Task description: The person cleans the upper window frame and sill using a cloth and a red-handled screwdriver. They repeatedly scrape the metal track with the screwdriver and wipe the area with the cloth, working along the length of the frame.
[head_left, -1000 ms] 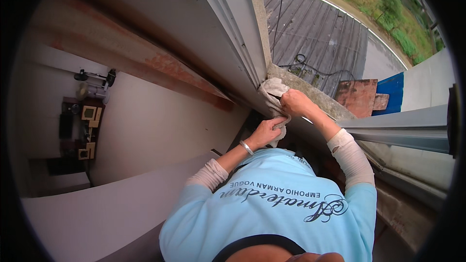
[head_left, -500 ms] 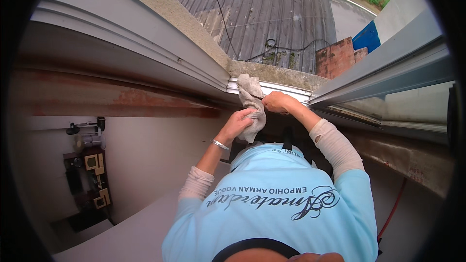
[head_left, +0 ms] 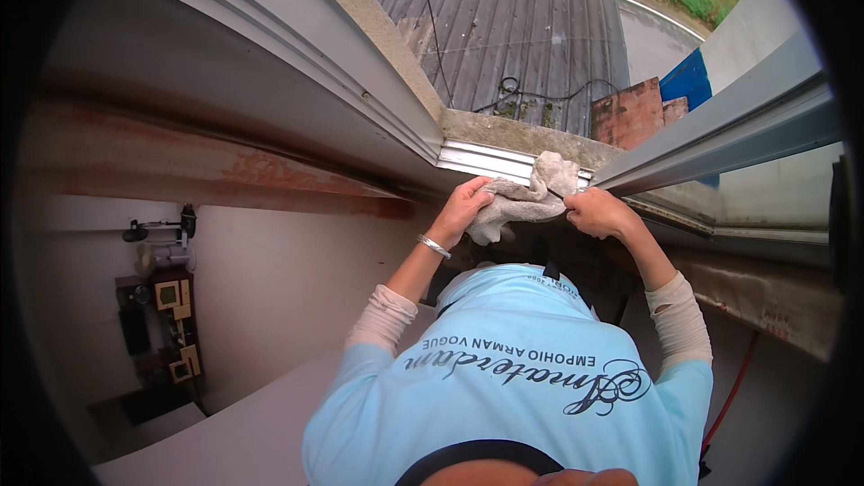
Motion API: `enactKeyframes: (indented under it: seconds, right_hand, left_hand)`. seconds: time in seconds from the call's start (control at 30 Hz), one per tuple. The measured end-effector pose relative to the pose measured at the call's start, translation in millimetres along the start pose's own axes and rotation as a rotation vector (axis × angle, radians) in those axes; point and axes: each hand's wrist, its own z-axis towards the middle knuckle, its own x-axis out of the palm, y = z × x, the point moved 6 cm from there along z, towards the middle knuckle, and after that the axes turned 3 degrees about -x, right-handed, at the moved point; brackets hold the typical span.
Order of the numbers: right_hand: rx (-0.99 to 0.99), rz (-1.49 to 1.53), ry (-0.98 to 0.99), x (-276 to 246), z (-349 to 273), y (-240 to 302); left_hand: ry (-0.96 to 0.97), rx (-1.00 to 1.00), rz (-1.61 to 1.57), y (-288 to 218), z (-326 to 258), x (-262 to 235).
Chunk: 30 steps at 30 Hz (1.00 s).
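A light grey-beige cloth (head_left: 517,202) lies bunched over the right part of the white window track (head_left: 481,160). My left hand (head_left: 461,209) is closed on the cloth's left end, and the loose part hangs down on the inner side of the sill. My right hand (head_left: 598,212) is closed in a fist near the track's right end. From it a thin dark rod-like tool (head_left: 555,193) pokes into the cloth. Its tip is hidden in the folds, and its handle is inside my fist.
The window frame's left side (head_left: 297,54) and a sliding sash (head_left: 720,117) on the right flank the opening. Outside lie a rough concrete ledge (head_left: 513,130), a corrugated roof (head_left: 504,36) and a reddish board (head_left: 627,114). A shelf unit (head_left: 162,324) stands indoors at left.
Both hands have moved right along the track. The cloth's upper end has gone with them to the right end, and the cloth now stretches sideways between my hands.
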Motion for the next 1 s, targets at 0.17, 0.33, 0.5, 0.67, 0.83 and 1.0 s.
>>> enactKeyframes:
  seconds: [0.17,0.33,0.5,0.67,0.83,1.0]
  right_hand:
    - [-0.250,-0.085,-0.205,-18.2,20.7,8.4]
    - [-0.429,0.137,-0.488,-7.0,96.1,24.5]
    - [-0.496,0.091,-0.587,-41.3,133.9,74.3]
    - [-0.553,0.593,-0.687,-73.2,147.8,97.7]
    - [-0.623,0.859,-0.664,-69.2,178.1,99.3]
    - [-0.433,0.877,-0.622,-78.2,182.6,85.3]
  left_hand:
    - [-0.176,0.204,-0.167,-5.0,-18.6,-52.6]
    - [-0.340,0.405,-0.068,-39.2,-35.3,-67.0]
    - [-0.586,0.507,0.714,-53.4,-30.1,-78.9]
    - [-0.644,0.395,1.182,-36.0,-6.2,-68.5]
    - [-0.654,0.366,1.231,-18.7,7.2,-45.1]
    - [-0.647,0.232,1.224,0.4,47.2,-47.8]
